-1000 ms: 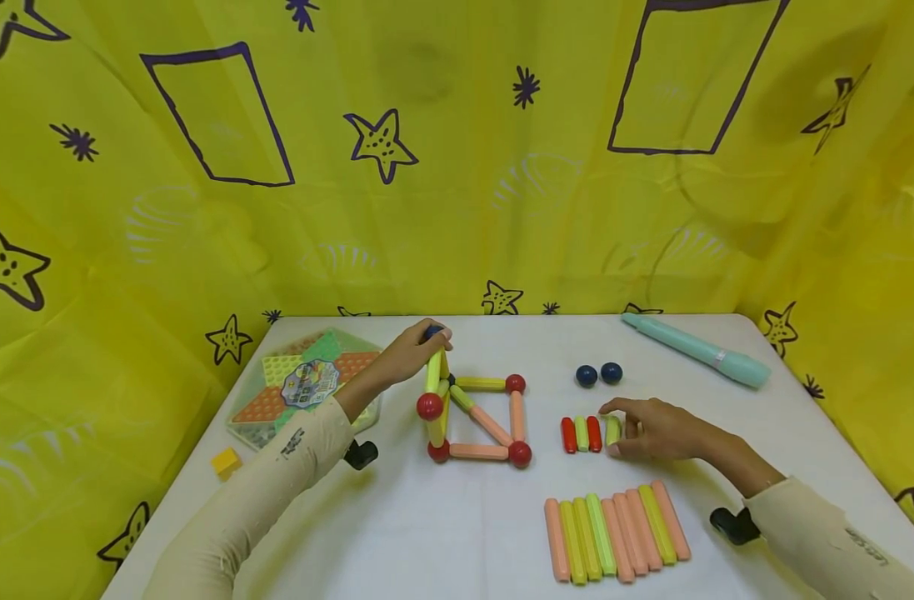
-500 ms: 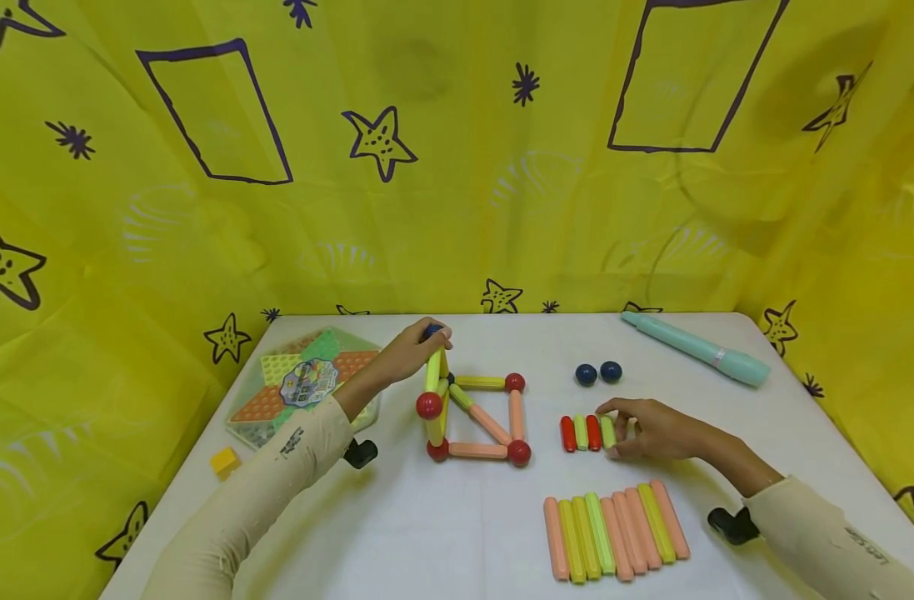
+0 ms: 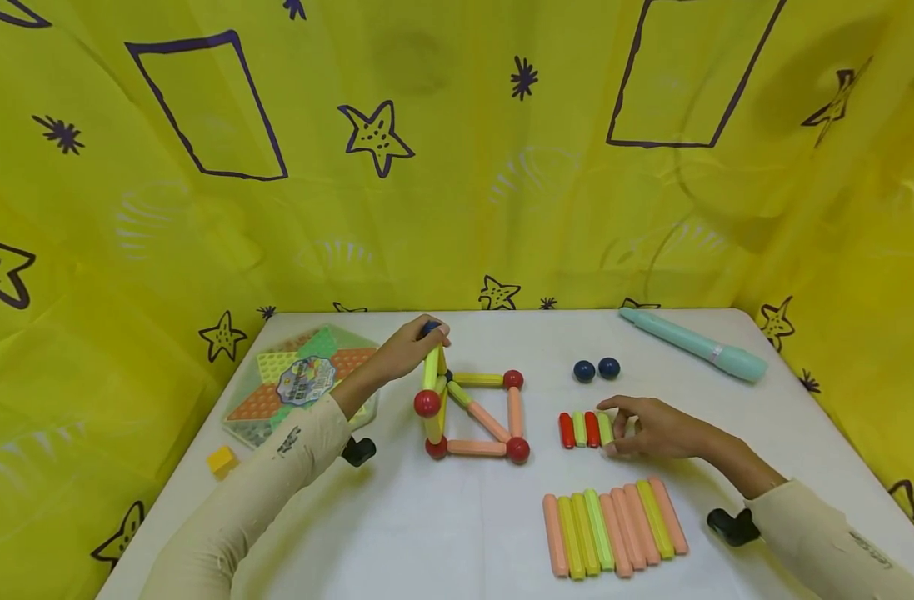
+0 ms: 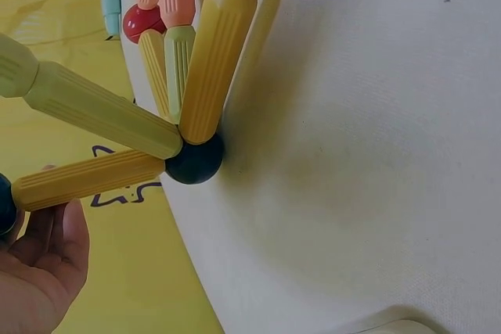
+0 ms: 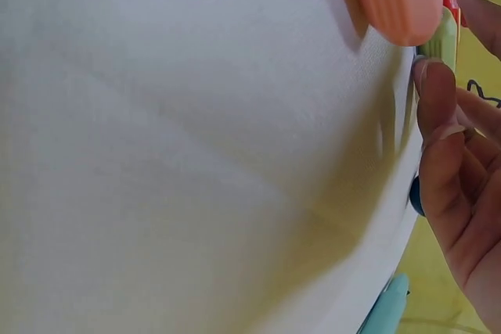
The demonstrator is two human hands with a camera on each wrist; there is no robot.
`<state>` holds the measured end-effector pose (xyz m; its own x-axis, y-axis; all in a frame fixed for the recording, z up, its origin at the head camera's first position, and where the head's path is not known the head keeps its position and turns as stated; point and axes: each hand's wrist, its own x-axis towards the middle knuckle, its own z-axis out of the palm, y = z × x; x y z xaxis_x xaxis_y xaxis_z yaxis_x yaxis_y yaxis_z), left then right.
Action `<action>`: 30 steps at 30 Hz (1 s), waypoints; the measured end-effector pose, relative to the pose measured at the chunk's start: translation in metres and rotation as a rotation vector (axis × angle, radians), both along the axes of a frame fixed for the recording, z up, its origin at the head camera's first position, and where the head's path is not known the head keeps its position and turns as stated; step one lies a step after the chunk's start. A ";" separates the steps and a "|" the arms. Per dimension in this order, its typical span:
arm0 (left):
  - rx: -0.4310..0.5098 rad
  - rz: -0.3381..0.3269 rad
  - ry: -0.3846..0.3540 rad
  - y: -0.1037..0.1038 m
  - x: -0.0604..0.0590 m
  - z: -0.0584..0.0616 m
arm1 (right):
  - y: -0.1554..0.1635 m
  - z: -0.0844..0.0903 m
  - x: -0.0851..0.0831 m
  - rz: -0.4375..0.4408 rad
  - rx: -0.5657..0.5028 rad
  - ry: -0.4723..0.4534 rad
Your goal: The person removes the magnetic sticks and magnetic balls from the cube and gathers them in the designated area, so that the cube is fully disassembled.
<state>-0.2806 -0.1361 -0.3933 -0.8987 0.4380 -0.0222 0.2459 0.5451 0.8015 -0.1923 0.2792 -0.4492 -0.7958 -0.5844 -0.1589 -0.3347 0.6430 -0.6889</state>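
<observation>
My left hand [image 3: 407, 350] grips the top corner of a building-stick frame at a dark blue ball [image 3: 430, 327]. In the left wrist view its fingers lie along a yellow stick [image 4: 90, 180] next to that ball. The frame has a flat square of pink sticks [image 3: 476, 448] and yellow ones with red balls [image 3: 517, 450], a diagonal inside, and a raised left side. My right hand [image 3: 651, 427] pinches a short light-green stick [image 3: 605, 427] between thumb and index finger, one at each end. It lies beside a short red stick [image 3: 592, 429] at the row's right end.
Long pink, yellow and green sticks [image 3: 597, 529] lie in a row at the front right. Two blue balls [image 3: 609, 367] and a teal tapered tube [image 3: 692, 343] sit farther back. At left are a patterned hexagonal case [image 3: 347, 364] and a yellow block [image 3: 222, 461].
My right hand has slid the short light-green stick left, closing the gap to the red one. The left hand keeps its hold on the frame. The head view has tilted slightly.
</observation>
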 end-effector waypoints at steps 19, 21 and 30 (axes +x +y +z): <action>0.009 0.019 -0.037 0.000 0.001 0.006 | -0.049 0.020 0.004 -0.018 -0.152 0.015; 0.011 0.017 -0.038 0.000 0.001 0.005 | -0.063 0.019 0.003 -0.006 -0.139 0.015; 0.015 0.041 -0.025 -0.001 0.003 0.002 | -0.130 0.015 -0.001 -0.035 0.088 0.048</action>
<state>-0.2776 -0.1369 -0.3916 -0.9151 0.4013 -0.0389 0.2030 0.5421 0.8154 -0.1932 0.1496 -0.4337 -0.8233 -0.5417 -0.1695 -0.3426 0.7124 -0.6125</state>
